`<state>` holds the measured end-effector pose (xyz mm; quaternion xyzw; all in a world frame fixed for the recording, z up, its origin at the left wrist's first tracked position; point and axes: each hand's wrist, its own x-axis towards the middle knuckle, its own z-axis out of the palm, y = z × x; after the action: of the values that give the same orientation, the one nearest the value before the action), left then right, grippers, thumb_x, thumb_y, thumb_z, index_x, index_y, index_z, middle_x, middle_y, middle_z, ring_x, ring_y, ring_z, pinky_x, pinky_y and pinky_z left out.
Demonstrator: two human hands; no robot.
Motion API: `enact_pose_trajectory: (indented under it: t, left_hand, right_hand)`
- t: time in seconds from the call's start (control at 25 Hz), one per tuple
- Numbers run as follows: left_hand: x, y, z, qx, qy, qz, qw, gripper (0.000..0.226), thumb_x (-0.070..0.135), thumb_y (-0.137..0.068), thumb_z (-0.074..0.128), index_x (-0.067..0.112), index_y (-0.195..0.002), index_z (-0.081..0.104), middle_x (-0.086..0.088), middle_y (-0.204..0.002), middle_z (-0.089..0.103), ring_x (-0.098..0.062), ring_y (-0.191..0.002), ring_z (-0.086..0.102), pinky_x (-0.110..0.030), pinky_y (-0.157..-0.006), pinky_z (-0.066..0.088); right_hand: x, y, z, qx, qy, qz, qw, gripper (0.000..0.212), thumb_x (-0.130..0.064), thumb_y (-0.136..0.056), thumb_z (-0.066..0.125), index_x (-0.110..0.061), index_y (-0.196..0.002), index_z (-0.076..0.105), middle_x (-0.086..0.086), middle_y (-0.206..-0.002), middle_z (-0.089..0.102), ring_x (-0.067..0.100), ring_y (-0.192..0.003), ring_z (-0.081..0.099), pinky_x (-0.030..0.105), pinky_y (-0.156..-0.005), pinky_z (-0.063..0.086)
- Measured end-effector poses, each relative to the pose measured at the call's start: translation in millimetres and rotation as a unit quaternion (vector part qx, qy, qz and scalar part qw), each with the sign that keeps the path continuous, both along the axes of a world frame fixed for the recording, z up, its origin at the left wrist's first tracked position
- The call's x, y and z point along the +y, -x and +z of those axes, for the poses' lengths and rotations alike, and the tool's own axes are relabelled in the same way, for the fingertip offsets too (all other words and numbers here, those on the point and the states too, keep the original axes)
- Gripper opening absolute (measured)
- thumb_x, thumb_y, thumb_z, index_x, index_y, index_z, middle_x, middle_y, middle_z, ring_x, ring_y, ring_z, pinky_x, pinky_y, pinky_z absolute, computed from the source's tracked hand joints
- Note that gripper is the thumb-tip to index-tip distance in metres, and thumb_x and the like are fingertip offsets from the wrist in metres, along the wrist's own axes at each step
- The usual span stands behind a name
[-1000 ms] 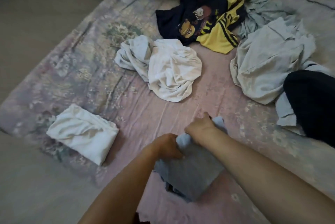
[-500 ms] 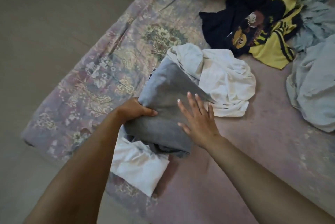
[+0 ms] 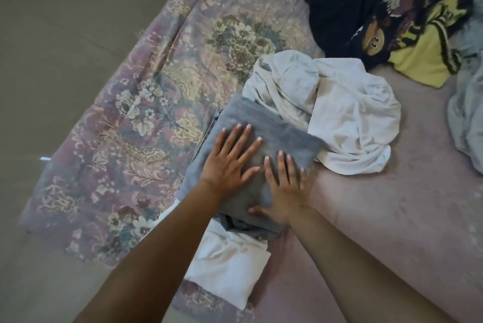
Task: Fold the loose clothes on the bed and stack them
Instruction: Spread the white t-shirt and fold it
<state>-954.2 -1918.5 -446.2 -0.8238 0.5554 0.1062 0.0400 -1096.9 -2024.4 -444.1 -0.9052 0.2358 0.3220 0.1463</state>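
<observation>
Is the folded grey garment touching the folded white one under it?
Touching. The head view shows the grey garment lying on the folded white garment, pressed by both flat hands.

I have a single wide-angle view, from the camera worn on the person's head, looking forward and steeply down over both forearms. It sits close above the near edge of the faded pink floral-patterned bedsheet (image 3: 146, 124), with plain beige floor (image 3: 52, 35) along the left. The frame's edges curve, and no second view overlaps it.
</observation>
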Motion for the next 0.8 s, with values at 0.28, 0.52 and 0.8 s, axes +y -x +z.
enact_pose_trajectory:
  t: [0.28, 0.52, 0.8]
  left_hand:
    - [-11.9, -3.3, -19.5, 0.000, 0.105, 0.016, 0.994, 0.066, 0.056, -0.092, 0.028, 0.020, -0.148, 0.028, -0.015, -0.155, 0.021, -0.036, -0.142, 0.019, -0.059, -0.113, 0.014]
    - [-81.5, 18.8, -34.3, -0.014, 0.045, 0.046, 0.998, 0.070, 0.065, -0.087, 0.021, 0.030, -0.148, 0.023, -0.007, -0.157, 0.017, -0.035, -0.144, 0.008, -0.074, -0.104, -0.004]
    - [-82.8, 15.2, -52.8, -0.032, 0.100, 0.051, 0.993, 0.069, 0.061, -0.086, 0.032, 0.031, -0.148, 0.028, -0.007, -0.157, 0.022, -0.034, -0.145, 0.009, -0.075, -0.102, -0.006]
  right_hand:
    - [-16.5, 7.9, -1.8, -0.043, -0.064, -0.005, 0.997, 0.106, -0.081, -0.075, 0.036, -0.037, -0.127, -0.044, -0.003, -0.140, -0.048, 0.019, -0.129, -0.046, 0.045, -0.108, -0.025]
    - [-122.6, 27.0, 15.4, -0.128, 0.074, -0.111, 0.983, 0.074, -0.051, -0.095, 0.038, -0.033, -0.147, -0.011, -0.001, -0.156, -0.023, 0.024, -0.145, -0.018, 0.047, -0.116, -0.002]
    - [-232.8, -7.7, 1.0, -0.007, 0.060, -0.134, 0.989, 0.097, -0.067, -0.082, 0.050, -0.045, -0.142, -0.022, -0.001, -0.152, -0.034, 0.022, -0.140, -0.030, 0.064, -0.109, -0.001]
